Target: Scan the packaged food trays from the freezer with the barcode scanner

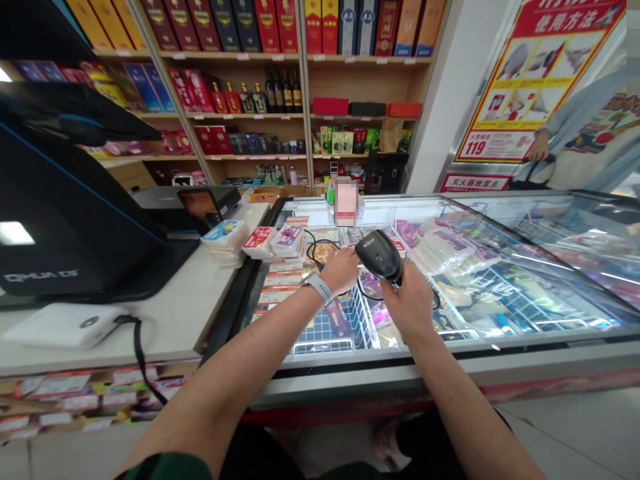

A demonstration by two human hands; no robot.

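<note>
A black barcode scanner (379,256) is gripped in my right hand (411,300), its head tilted up and to the left above the glass freezer top. My left hand (340,272), with a grey-banded watch (319,288) on the wrist, is closed close to the scanner's head. Its fingertips are partly hidden, so what they pinch does not show. A black cable (311,248) loops behind my left hand and shows again below the scanner. Left of my hands, small flat packs (288,240) sit in stacks on the glass, beside a taller stack of packs (226,240).
Through the freezer glass (500,267) I see wire baskets (367,320) of packaged goods. A checkout terminal (65,220) and a white device (70,325) stand on the left counter. Shelves (240,57) of boxes and bottles line the back. Another person's hand (540,145) holds a bag at right.
</note>
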